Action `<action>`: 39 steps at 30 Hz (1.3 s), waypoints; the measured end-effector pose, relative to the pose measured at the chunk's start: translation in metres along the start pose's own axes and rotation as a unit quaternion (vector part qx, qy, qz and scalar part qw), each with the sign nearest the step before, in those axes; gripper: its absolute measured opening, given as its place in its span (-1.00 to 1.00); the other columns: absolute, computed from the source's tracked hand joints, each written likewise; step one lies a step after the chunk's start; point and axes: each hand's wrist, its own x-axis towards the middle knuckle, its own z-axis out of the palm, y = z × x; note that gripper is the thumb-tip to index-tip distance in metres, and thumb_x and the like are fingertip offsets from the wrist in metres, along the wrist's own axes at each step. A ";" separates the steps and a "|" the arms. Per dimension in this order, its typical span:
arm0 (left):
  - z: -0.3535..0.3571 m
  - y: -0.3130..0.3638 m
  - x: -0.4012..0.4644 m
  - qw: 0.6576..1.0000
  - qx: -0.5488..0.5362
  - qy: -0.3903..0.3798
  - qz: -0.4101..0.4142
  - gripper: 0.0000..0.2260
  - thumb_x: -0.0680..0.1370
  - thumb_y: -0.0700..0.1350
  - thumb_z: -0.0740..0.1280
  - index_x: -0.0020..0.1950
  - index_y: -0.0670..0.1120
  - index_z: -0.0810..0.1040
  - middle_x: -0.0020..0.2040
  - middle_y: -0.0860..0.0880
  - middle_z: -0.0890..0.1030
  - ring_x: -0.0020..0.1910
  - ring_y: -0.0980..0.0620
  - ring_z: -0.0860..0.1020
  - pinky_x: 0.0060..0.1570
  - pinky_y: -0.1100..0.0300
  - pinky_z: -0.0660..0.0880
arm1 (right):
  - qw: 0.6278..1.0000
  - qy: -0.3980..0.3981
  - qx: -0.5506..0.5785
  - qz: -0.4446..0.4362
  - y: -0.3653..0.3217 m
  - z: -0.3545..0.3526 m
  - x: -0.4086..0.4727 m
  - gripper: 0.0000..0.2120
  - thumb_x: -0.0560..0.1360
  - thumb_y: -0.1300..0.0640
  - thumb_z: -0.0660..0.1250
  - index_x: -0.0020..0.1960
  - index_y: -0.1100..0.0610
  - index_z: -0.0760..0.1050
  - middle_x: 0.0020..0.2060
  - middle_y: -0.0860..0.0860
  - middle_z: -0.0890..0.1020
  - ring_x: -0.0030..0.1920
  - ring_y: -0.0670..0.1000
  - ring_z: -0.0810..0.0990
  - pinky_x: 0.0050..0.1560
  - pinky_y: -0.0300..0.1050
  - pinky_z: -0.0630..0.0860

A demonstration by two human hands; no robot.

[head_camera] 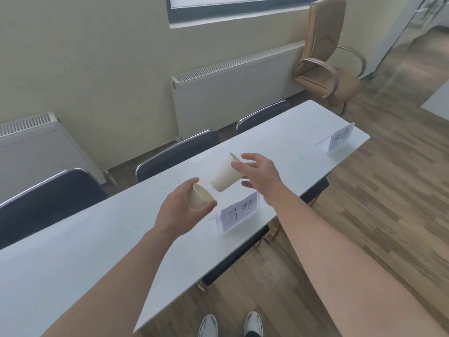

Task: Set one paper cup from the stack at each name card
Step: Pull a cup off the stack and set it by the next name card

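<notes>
Room: wood floor (388,215), pale wall, two radiators (230,93) under a window.
Desk (85,263): long, white, running from lower left to upper right; dark chairs (177,152) tucked along its far side, a tan armchair (325,52) standing beyond its far end.
Left hand (182,210): over the desk, just left of the near card; its grip is wrapped round a cup, thumb on the near side of the rim, fingers behind.
Right hand (260,176): above the desk behind the near card; fingers spread, fingertips (237,164) at the rim end of the tilted cup, thumb below. Whether this grip clamps the cup or only touches it cannot be told.
Tilted cup (224,176): white paper, lying on a slant in the air, base toward the left hand, mouth up and away.
Held cup (200,197): white paper, mouth open toward the camera, apart from the tilted cup.
Near card (239,212): clear stand with handwritten characters, at the desk's near edge.
Far card (340,138): same kind of stand, near the desk's far end, well apart from both hands; writing too blurred to read.
</notes>
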 end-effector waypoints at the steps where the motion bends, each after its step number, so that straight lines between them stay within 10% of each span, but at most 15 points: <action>1: 0.003 -0.003 0.002 1.000 -0.001 0.005 -0.008 -0.27 0.37 0.32 0.45 0.47 0.11 0.36 0.32 0.08 0.53 0.21 0.01 0.51 0.19 -0.02 0.51 | 1.000 0.002 -0.016 -0.003 0.005 0.002 0.010 -0.44 0.46 -0.05 0.55 0.41 0.03 0.50 0.18 0.04 0.66 0.16 0.07 0.65 0.11 0.02 0.66; 16: 0.031 -0.041 0.013 0.988 0.001 0.061 -0.140 -0.26 0.36 0.33 0.45 0.47 0.15 0.34 0.39 0.13 0.48 0.34 0.05 0.43 0.29 -0.02 0.44 | 0.931 -0.134 -0.336 -0.058 0.078 0.066 0.110 -0.32 0.48 0.01 0.50 0.53 -0.05 0.33 0.43 0.02 0.44 0.38 0.11 0.44 0.18 -0.09 0.36; 39: 0.031 -0.015 0.024 0.990 -0.011 0.074 -0.116 -0.26 0.35 0.32 0.47 0.47 0.14 0.36 0.37 0.10 0.51 0.31 0.03 0.46 0.27 -0.05 0.46 | 0.925 -0.137 -0.345 -0.076 0.078 0.049 0.102 -0.23 0.47 -0.03 0.51 0.58 -0.12 0.22 0.49 0.02 0.35 0.38 0.09 0.47 0.18 -0.06 0.40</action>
